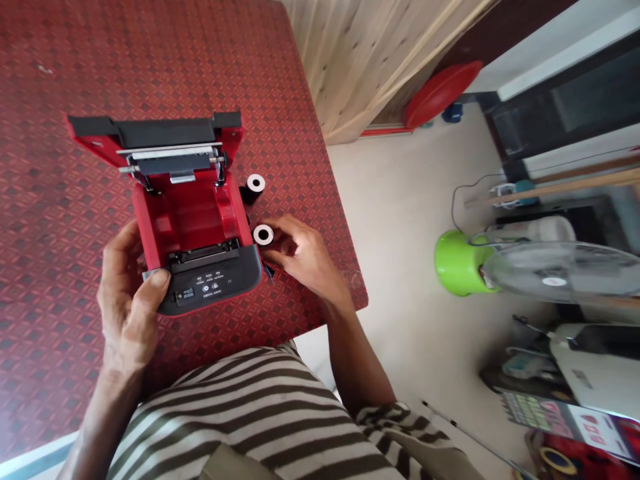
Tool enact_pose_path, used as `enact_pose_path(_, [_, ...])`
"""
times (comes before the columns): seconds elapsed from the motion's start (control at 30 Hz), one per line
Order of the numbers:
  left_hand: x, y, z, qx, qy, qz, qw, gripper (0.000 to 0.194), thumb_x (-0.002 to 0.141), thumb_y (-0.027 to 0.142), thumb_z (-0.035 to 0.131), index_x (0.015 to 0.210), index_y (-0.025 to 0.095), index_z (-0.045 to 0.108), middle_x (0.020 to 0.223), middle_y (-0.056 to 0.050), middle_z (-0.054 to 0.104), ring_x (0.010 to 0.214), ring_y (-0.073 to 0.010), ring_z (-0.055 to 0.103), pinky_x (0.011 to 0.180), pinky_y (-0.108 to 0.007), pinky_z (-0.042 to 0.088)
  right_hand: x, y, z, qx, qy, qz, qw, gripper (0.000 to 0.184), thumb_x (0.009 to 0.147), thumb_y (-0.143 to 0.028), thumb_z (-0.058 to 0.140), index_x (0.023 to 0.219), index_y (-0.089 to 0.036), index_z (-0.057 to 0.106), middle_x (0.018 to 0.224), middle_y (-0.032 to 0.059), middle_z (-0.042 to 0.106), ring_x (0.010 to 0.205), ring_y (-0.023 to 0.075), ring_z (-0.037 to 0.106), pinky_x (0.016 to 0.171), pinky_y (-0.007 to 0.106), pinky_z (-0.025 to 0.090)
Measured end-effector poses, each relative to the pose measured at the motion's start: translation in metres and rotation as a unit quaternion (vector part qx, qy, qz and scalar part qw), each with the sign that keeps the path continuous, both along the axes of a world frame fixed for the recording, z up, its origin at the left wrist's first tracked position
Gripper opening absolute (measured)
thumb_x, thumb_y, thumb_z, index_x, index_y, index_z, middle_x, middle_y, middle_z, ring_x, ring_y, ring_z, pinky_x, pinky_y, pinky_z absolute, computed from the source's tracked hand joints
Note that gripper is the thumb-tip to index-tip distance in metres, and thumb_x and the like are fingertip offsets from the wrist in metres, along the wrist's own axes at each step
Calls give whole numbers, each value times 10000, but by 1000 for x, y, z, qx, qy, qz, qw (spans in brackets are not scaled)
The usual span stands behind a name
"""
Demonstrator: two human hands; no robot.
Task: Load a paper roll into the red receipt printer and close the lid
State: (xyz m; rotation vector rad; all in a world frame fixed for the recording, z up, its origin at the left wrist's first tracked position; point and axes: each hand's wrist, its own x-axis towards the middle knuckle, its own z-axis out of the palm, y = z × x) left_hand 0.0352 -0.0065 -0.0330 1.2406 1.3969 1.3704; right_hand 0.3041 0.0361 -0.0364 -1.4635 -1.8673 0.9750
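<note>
A red and black receipt printer sits on the table with its lid raised, and its red paper bay holds nothing. My left hand grips the printer's left side, its thumb pressing on the black front panel near the corner and its other fingers partly hidden behind the side wall. Just right of the printer stands a small paper roll with a white end and a dark core. My right hand closes around this roll, index finger behind and thumb in front. A second roll stands a little farther back, untouched.
The table has a red patterned cover, and its right edge lies close beyond my right hand. On the floor to the right are a lime-green bucket-like object, a fan and a white machine. A red basin leans farther back.
</note>
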Motion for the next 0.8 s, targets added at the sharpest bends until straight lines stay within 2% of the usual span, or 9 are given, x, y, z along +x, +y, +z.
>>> enact_pose_path(0.1, [-2,-3,-2,-5,13,-1,1000,594,906,445,733,1473,294,645,1390,-9,735,1237,-204,663,1033,-312,506,-9,-1,-10,13,27,-28,999,200,904,-143,771,1093,-207,766,987,22,742,889,166,672,837,323,525])
enact_pose_path(0.2, [-4,-6,-3,-19,16,0,1000,616,920,483,727,1491,274,628,1405,-29,732,1253,-214,665,1045,-319,505,-8,-1,-10,-22,85,-53,995,157,898,-257,812,1042,-237,750,946,0,726,802,155,639,743,302,505])
enact_pose_path(0.27, [-4,-7,-4,-18,14,0,1000,622,927,489,721,1497,261,620,1400,-38,733,1250,-217,667,1047,-323,505,-6,-3,-2,-54,157,-84,983,219,874,-355,849,1021,-252,723,894,-23,700,732,141,610,679,286,491])
enact_pose_path(0.33, [-4,-7,-4,-12,17,0,1000,620,932,486,721,1496,251,620,1394,-43,736,1247,-217,668,1051,-326,506,-5,-5,12,-74,239,-97,963,284,856,-435,868,1004,-265,696,887,-27,697,761,147,638,718,297,526])
enact_pose_path(0.47, [-6,-5,-4,-13,33,-3,999,637,931,503,722,1499,236,614,1385,-55,739,1223,-224,678,1023,-339,525,-11,-11,42,-97,349,-25,932,396,833,-573,866,1015,-270,687,1013,27,751,940,210,722,924,397,588])
enact_pose_path(0.53, [-7,-5,-2,-18,47,-7,999,651,936,518,717,1507,229,603,1385,-62,737,1222,-225,677,1015,-342,528,-16,-12,50,-91,348,0,933,401,855,-581,844,1055,-268,694,1044,39,751,963,218,721,927,407,592])
enact_pose_path(0.7, [-7,-6,2,-18,65,-19,998,655,956,539,692,1515,216,584,1412,-80,718,1248,-231,668,1025,-356,536,-21,-11,59,-35,268,59,961,320,903,-439,805,1138,-247,701,1034,31,739,921,193,685,820,347,572])
enact_pose_path(0.8, [-9,-7,2,-35,72,-23,997,678,946,566,693,1521,229,572,1416,-84,709,1250,-250,667,1012,-383,544,-23,-9,69,-13,212,76,974,298,907,-335,785,1187,-266,707,1037,18,706,941,200,666,816,348,559])
